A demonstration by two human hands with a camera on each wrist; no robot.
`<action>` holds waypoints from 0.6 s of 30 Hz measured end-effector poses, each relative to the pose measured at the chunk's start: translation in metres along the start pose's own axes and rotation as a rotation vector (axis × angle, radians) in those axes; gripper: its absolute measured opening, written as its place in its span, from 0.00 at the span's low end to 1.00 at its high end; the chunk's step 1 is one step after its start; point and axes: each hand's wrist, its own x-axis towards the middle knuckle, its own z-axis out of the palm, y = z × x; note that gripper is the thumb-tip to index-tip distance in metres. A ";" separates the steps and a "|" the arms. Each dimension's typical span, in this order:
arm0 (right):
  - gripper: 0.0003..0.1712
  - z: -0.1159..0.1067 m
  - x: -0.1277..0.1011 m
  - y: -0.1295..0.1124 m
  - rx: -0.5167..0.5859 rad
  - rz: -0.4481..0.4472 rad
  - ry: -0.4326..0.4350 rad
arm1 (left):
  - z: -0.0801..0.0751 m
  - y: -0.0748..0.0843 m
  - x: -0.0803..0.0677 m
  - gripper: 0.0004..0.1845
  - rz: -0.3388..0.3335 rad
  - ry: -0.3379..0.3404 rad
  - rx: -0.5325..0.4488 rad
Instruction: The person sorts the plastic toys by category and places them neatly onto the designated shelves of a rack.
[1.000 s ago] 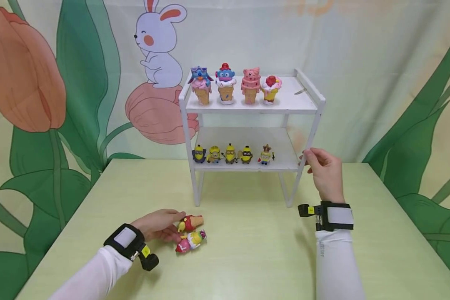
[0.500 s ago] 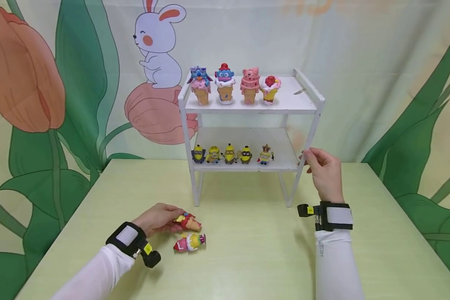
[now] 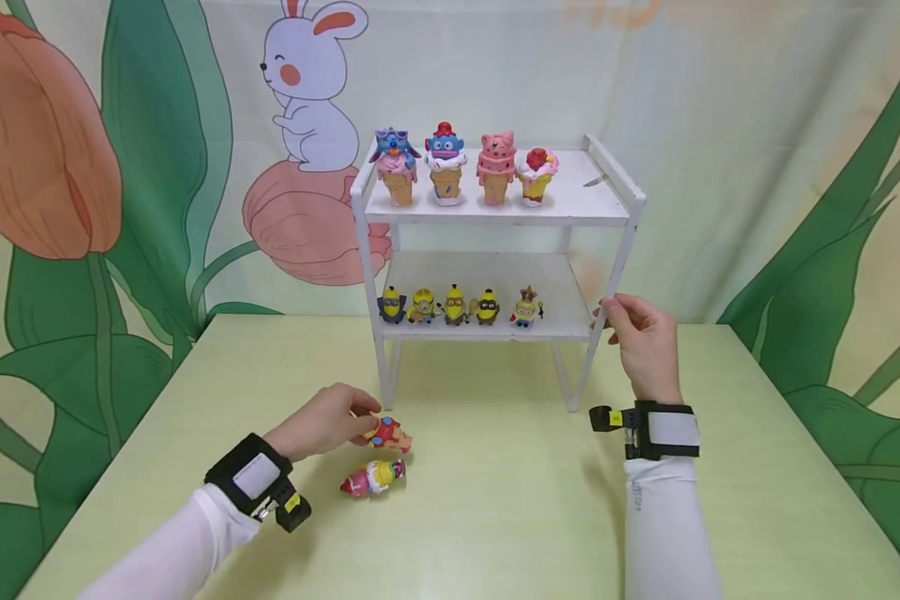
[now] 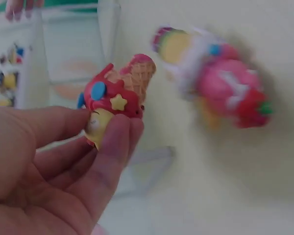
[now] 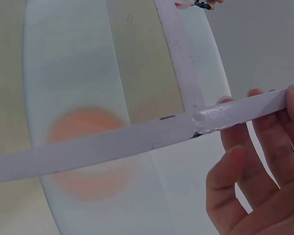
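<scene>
Between my left hand [image 3: 322, 421] fingers and thumb sits a red-topped ice cream cone toy [image 4: 118, 95], pinched and lifted just off the table [image 3: 495, 500]. Just below it lies a pink cone toy [image 3: 371, 478], untouched. My right hand [image 3: 640, 337] curls round the white shelf's [image 3: 495, 212] front right post. Four cones already stand on the top tier; by my judgement two remain to place.
</scene>
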 end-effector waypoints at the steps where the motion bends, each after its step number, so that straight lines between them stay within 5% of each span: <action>1: 0.18 0.000 0.000 -0.001 0.000 0.000 -0.001 | -0.002 0.011 -0.001 0.14 0.059 0.001 0.067; 5: 0.18 -0.002 0.001 -0.001 -0.013 0.003 -0.004 | -0.009 0.069 -0.003 0.10 0.301 0.020 0.294; 11: 0.17 -0.003 0.003 0.000 0.009 -0.010 0.006 | -0.026 0.178 -0.004 0.08 0.585 0.061 0.541; 14: 0.16 -0.002 0.003 0.000 0.013 -0.014 0.004 | -0.038 0.229 -0.001 0.07 0.658 0.087 0.670; 18: 0.16 -0.001 0.002 -0.002 0.010 -0.003 -0.002 | -0.054 0.283 0.008 0.08 0.674 0.131 0.783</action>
